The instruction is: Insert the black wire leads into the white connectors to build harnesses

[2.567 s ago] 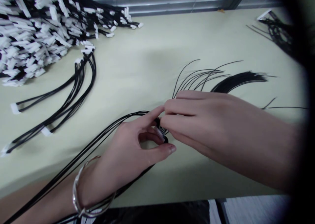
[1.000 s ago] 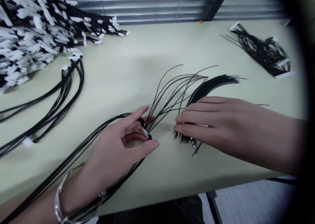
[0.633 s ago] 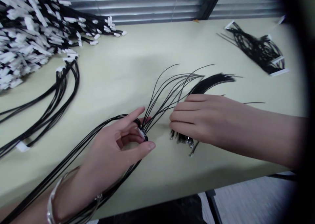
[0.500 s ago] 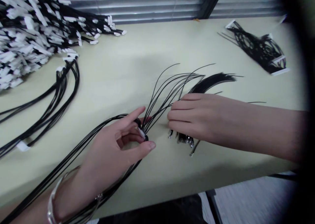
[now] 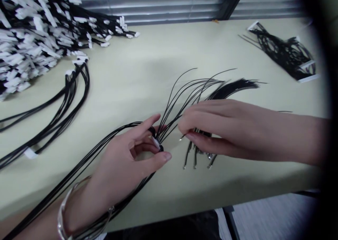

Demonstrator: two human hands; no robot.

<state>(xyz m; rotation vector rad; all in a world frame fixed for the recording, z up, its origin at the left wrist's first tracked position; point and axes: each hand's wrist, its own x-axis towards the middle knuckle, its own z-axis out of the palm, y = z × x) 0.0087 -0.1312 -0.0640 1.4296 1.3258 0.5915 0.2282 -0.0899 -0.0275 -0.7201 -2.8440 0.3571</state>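
Observation:
My left hand [image 5: 132,159] is closed round a white connector [image 5: 156,142], mostly hidden by the fingers. Thin black wires [image 5: 182,106] fan out of it up and to the right, and longer black cables [image 5: 87,159] run back under the wrist. Over a bundle of loose black wires [image 5: 232,88] is my right hand [image 5: 211,127]. Its thumb and forefinger pinch one black wire, whose small metal terminal [image 5: 181,139] sticks out towards the connector. Several more wire ends with metal terminals [image 5: 195,166] lie below that hand.
A large heap of black cables with white connectors [image 5: 39,39] fills the back left. In front of it curve bunched cables [image 5: 76,99] with a white label [image 5: 31,153]. At the back right lies a flat wire bundle [image 5: 282,50] with white connectors. Window blinds [image 5: 158,4] stand behind the table [image 5: 126,74].
My right hand has turned from lying over the wire bundle to pinching a single wire, with its terminal now showing. My left hand keeps its hold on the connector. The view has shifted slightly.

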